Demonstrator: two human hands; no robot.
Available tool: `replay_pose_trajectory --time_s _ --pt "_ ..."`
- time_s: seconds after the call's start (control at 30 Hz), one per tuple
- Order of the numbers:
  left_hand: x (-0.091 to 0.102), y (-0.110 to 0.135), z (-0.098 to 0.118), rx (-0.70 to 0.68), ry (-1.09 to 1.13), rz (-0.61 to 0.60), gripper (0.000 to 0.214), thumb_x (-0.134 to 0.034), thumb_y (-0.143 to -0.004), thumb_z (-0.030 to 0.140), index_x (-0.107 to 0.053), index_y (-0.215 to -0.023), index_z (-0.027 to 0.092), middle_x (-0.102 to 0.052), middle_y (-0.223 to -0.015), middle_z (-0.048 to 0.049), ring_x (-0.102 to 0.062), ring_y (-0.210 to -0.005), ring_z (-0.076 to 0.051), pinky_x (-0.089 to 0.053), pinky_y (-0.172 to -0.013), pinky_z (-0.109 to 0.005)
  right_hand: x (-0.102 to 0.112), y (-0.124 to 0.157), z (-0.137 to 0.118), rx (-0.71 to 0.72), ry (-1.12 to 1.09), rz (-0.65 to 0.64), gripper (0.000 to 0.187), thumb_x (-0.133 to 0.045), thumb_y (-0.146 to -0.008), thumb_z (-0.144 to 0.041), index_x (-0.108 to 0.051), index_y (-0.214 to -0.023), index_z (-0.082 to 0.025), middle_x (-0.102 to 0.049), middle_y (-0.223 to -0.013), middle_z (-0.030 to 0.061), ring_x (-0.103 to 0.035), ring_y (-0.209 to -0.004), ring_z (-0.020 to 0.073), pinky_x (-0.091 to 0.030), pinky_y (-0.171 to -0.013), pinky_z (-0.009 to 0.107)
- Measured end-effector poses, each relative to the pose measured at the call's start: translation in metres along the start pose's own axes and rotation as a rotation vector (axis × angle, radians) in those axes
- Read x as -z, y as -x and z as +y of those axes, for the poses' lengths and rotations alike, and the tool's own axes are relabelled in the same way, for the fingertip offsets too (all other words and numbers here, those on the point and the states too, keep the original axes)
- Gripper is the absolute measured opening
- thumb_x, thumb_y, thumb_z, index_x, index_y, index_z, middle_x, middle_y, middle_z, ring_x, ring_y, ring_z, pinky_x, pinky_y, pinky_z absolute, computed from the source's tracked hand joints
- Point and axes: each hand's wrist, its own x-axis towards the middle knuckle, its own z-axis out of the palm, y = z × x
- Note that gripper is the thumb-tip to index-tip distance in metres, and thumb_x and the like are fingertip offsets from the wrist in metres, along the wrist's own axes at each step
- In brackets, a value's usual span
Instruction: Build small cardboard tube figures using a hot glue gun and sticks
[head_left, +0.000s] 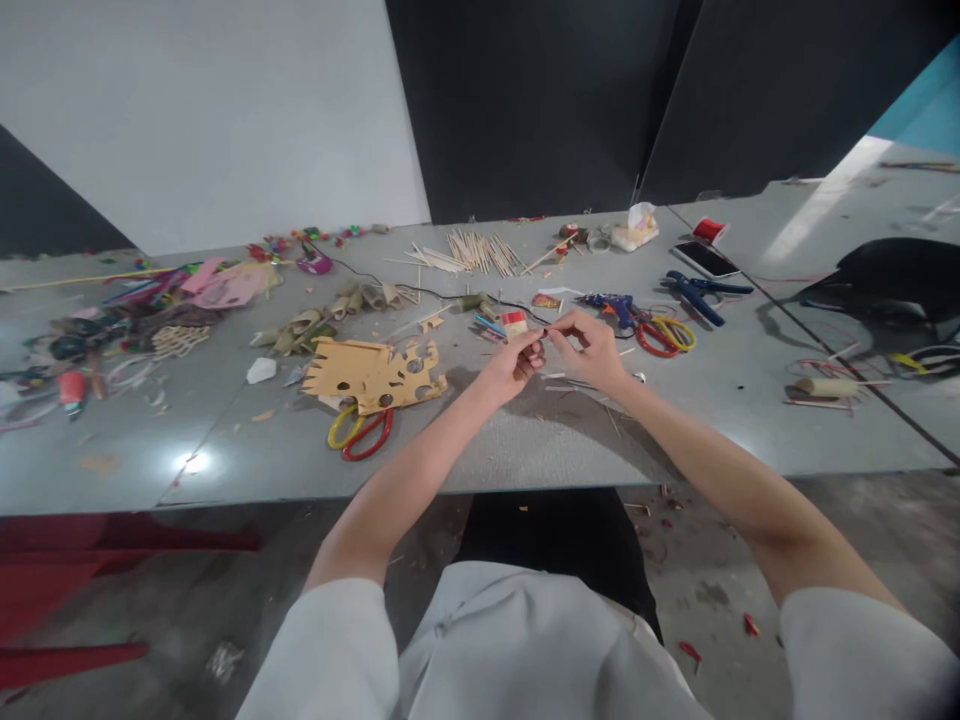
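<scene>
Middling, uneven light on your bench (240, 435). Glare spot (193, 462) between eight and nine o'clock; pale streak (829, 200) between two and three. Soft shadow (636, 455) at four, beside your right forearm (697, 448). Detail soft at your left hand (517, 364) and right hand (591, 347); clutter (72, 388) smeared at nine. Wide lens stretches the margins.

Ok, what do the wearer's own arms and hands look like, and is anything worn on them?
The left hand and right hand are bare, without gloves. No watch or bracelet shows on either wrist. The left sleeve and right sleeve are short, loose and plain whitish, matching the shirt, with no visible markings.
</scene>
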Motion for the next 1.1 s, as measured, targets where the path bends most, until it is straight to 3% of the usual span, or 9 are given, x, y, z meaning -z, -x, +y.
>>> replay_pose_trajectory --time_s 0.23,0.53,0.8,1.1 --pt "-0.0046 0.0031 0.0037 0.042 -0.047 -0.008 0.029 -0.088 -0.082 0.015 -0.060 -0.075 0.015 -0.051 -0.057 0.0058 -0.042 -0.049 -0.003 -0.032 -0.048 -0.019 0.0098 -0.0117 0.0001 -0.034 -0.088 -0.118 0.030 -0.074 -0.098 -0.056 -0.082 -0.104 -0.027 -0.079 -0.099 0.0046 -0.072 -0.086 0.0184 -0.061 -0.079 0.034" --pt "0.0000 0.0004 0.0017 0.041 -0.044 0.000 0.031 -0.089 -0.081 0.014 -0.058 -0.073 0.017 -0.052 -0.059 0.0045 -0.043 -0.051 -0.005 -0.031 -0.050 -0.022 0.0076 -0.0062 0.0064 -0.025 -0.011 -0.001 0.031 -0.081 -0.093 -0.057 -0.082 -0.089 -0.026 -0.077 -0.083 0.0032 -0.069 -0.075 0.0189 -0.058 -0.072 0.035" --pt "0.0009 -0.0009 0.0004 0.007 -0.048 0.020 0.028 -0.088 -0.080 0.012 -0.060 -0.074 0.016 -0.053 -0.059 0.0048 -0.044 -0.050 -0.004 -0.033 -0.049 -0.020 0.0100 -0.0057 0.0011 0.033 0.000 -0.076 0.024 -0.072 -0.099 -0.048 -0.083 -0.099 -0.027 -0.081 -0.092 0.0043 -0.072 -0.078 0.0184 -0.060 -0.075 0.034" --pt "0.0042 -0.0047 -0.0051 -0.045 -0.087 0.042 0.030 -0.091 -0.077 0.017 -0.061 -0.075 0.016 -0.054 -0.061 0.0049 -0.046 -0.053 -0.005 -0.034 -0.051 -0.021 0.0050 -0.0052 -0.0001 -0.009 0.081 -0.008 0.018 -0.071 -0.097 -0.038 -0.083 -0.093 -0.025 -0.082 -0.088 0.0040 -0.072 -0.076 0.0191 -0.061 -0.072 0.034"
